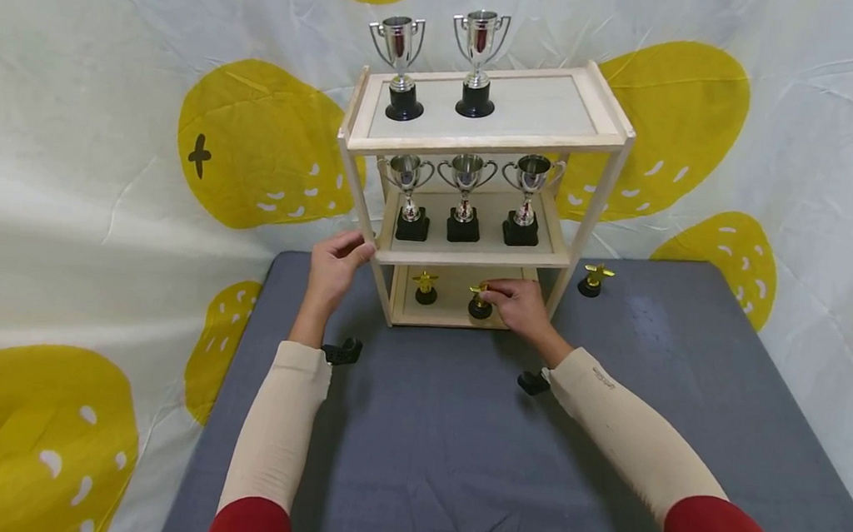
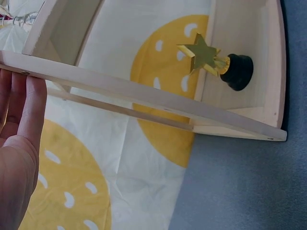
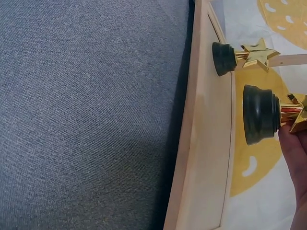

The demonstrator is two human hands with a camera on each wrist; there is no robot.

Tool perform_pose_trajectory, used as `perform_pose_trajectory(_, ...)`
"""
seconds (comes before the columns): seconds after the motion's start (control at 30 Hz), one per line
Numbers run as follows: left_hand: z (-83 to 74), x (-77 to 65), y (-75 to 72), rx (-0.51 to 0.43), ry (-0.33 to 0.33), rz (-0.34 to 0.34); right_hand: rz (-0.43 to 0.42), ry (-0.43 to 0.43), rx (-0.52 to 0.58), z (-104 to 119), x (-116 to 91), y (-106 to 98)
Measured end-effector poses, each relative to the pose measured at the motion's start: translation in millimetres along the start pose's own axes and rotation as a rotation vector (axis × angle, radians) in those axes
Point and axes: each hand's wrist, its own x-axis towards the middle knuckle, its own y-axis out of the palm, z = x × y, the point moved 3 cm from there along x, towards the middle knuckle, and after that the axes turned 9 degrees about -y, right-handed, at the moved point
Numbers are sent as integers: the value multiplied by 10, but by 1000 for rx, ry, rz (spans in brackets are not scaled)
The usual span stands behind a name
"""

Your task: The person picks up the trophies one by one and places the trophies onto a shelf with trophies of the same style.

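Observation:
My right hand [image 1: 519, 305] pinches a small gold star trophy [image 1: 479, 304] by its star, inside the bottom level of a wooden shelf [image 1: 481, 147]. In the right wrist view this trophy's black round base [image 3: 260, 115] hangs close over the bottom board. A second star trophy [image 1: 426, 288] stands upright to its left on the same board. My left hand [image 1: 334, 269] holds the shelf's left front post [image 2: 120, 88]; its fingertips are partly hidden behind the wood in the left wrist view.
Two silver cup trophies [image 1: 478, 61] stand on the top shelf, and three silver cups [image 1: 465, 198] on the middle one. Another gold star trophy [image 1: 592, 279] stands on the grey table [image 1: 412, 449], right of the shelf. A patterned cloth [image 1: 90, 148] hangs behind.

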Motion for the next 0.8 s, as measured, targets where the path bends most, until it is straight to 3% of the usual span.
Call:
perform_pose_trajectory(0.4, 19, 21, -18, 10, 18, -9, 47, 88, 30, -64, 54, 89)
perform_pose_trajectory(0.8, 21, 21, -13, 19, 28, -4, 43, 92, 46, -79, 130, 168)
